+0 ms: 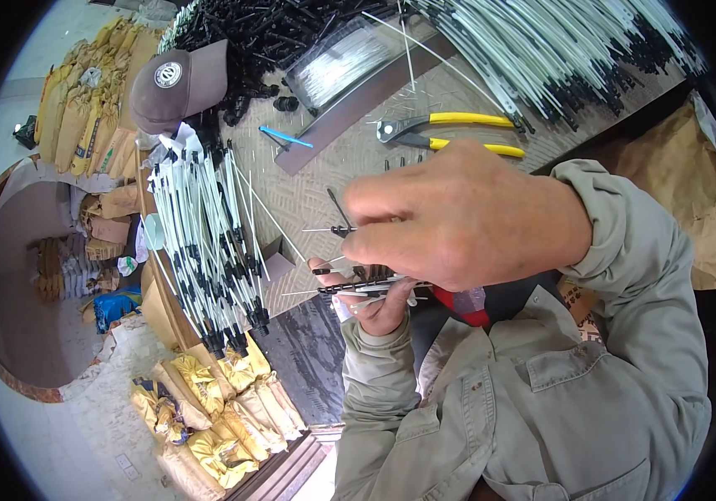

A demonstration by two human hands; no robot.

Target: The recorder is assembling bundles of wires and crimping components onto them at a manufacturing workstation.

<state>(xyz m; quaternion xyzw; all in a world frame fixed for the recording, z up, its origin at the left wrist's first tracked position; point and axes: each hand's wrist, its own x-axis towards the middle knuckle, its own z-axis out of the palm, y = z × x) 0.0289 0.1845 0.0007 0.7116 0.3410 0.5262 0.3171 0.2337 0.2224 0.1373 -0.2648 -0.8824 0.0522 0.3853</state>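
Note:
My left hand (pixel 385 316) is closed around a few thin white rods with a black ribbed fitting (pixel 343 288), lying crosswise in the fingers; a thin metal pin sticks out at the left end. Just above it my right hand (pixel 475 219) pinches a small black piece (pixel 341 230) with a thin metal pin pointing left. My right hand hides part of the left fingers and of the rods. Beyond the right hand, end-cutting nippers with yellow handles (pixel 466 119) lie on the bench.
White rods with black ends (pixel 208 234) lean in a bundle at the left bench edge. More rods (pixel 542 50) cover the far right. Black fittings (pixel 266 33) are heaped at the back, beside a cap (pixel 179 83), a clear bag (pixel 345 63) and a blue tie (pixel 285 137). Wrapped packages (pixel 224 417) stand lower left.

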